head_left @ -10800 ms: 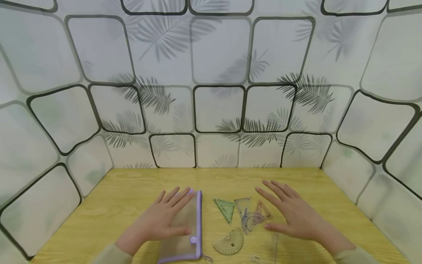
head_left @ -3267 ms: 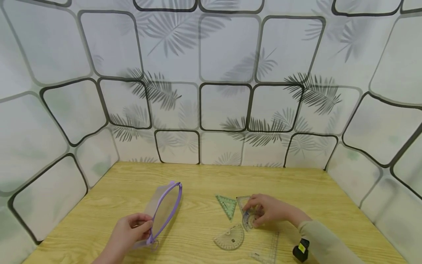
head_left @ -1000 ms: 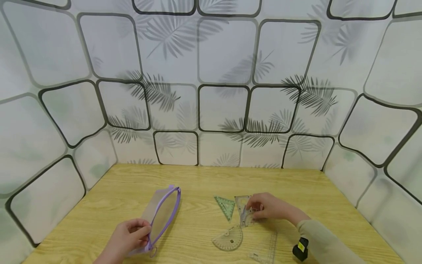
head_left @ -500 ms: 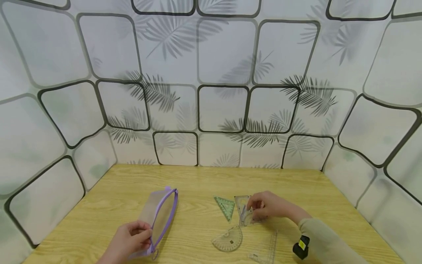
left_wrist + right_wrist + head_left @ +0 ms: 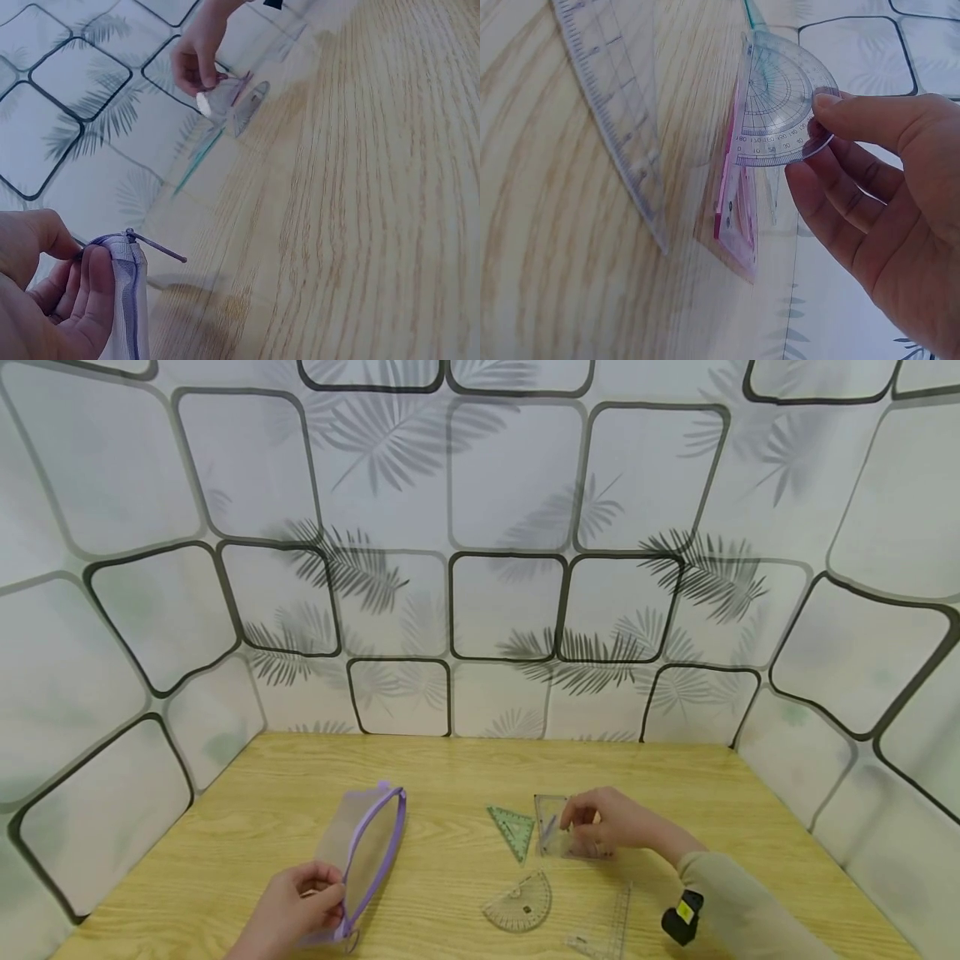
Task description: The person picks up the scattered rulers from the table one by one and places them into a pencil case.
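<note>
Green set square point(image 5: 513, 829), large protractor point(image 5: 520, 905), ruler point(image 5: 619, 920).

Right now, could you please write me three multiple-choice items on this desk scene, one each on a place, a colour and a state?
1. Where is the green triangle?
A. inside the pouch
B. on the table, between pouch and right hand
C. in the left hand

2. What colour is the pouch's zip edge?
A. purple
B. red
C. black

3. What is the right hand doing?
A. lying flat
B. pinching clear rulers
C. pulling a zip

Key: B, the green triangle lies on the table; A, the pouch is purple-edged; C is wrong, B, the right hand pinches the clear rulers.
</note>
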`<state>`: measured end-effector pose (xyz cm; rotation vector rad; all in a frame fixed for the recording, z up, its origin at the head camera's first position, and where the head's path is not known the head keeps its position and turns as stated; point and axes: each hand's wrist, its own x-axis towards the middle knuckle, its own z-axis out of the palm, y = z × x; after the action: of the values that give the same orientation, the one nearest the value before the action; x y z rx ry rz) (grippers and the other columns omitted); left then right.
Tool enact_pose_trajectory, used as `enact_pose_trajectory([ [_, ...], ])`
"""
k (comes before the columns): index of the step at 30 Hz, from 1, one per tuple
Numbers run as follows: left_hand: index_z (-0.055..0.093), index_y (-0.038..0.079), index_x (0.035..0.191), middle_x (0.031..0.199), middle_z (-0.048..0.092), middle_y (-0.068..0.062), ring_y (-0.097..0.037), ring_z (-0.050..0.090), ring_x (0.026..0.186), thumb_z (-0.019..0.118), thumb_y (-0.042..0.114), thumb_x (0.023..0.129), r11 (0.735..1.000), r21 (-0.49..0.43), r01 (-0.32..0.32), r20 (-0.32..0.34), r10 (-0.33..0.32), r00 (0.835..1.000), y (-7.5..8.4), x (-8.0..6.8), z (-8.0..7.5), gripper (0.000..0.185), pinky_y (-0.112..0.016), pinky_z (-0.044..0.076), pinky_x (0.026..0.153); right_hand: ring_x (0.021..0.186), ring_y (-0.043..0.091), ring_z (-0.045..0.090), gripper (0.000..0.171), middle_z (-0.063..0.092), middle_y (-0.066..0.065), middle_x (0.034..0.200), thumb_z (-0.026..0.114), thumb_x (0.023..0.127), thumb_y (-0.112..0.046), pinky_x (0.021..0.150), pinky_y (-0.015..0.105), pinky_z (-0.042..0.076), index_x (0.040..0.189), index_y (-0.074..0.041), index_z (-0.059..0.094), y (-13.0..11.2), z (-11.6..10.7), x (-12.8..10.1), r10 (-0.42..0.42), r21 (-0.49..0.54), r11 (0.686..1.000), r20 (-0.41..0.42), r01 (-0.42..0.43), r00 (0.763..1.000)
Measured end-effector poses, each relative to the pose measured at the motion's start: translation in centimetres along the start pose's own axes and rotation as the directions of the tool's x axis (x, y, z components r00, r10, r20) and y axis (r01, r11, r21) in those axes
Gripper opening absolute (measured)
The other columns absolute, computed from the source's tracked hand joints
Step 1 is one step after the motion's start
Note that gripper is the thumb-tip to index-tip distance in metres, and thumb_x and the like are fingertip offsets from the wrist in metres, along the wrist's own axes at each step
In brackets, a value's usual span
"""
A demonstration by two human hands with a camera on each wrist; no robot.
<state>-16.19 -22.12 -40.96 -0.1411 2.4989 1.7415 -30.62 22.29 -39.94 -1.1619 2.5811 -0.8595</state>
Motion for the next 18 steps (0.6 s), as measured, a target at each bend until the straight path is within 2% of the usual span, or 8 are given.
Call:
enact_pose_trajectory([
  [3, 0.061, -0.012, 0.100, 0.078, 0.065, -0.003, -0.014, 0.064, 0.069, 0.059, 0.004, 0.090, 1.000, 0.012, -0.016, 0.003, 0.016, 1.000, 0.0, 0.0, 0.0, 0.019, -0.023, 0.057, 0.061, 0.074, 0.003, 0.061, 0.014, 0.070, 0.000, 0.088, 0.061, 0.096, -0.007, 0.064, 0.023, 0.053, 0.105, -0.010, 0.071, 0.0, 0.0, 0.1, 0.020, 0.003, 1.000, -0.013, -0.020, 1.000],
  [10, 0.061, -0.012, 0.102, 0.080, 0.066, -0.004, -0.013, 0.064, 0.070, 0.059, 0.003, 0.090, 1.000, 0.015, -0.009, 0.004, 0.009, 1.000, 0.0, 0.2, 0.1, 0.019, -0.022, 0.057, 0.062, 0.073, 0.001, 0.058, 0.013, 0.068, 0.000, 0.086, 0.063, 0.095, -0.009, 0.063, 0.023, 0.052, 0.106, -0.009, 0.070, -0.1, 0.2, 0.4, 0.031, -0.017, 0.999, -0.069, -0.033, 0.997],
  [18, 0.060, -0.013, 0.104, 0.084, 0.067, -0.004, -0.012, 0.064, 0.071, 0.059, 0.002, 0.090, 1.000, -0.007, 0.003, -0.011, -0.003, 1.000, 0.4, 0.2, 0.5, 0.020, -0.022, 0.058, 0.063, 0.064, 0.007, 0.060, 0.014, 0.068, 0.003, 0.084, 0.063, 0.095, -0.009, 0.054, 0.031, 0.056, 0.106, -0.003, 0.069, -0.8, 0.6, 1.1, 0.087, 0.040, 0.996, -0.106, -0.083, 0.991],
])
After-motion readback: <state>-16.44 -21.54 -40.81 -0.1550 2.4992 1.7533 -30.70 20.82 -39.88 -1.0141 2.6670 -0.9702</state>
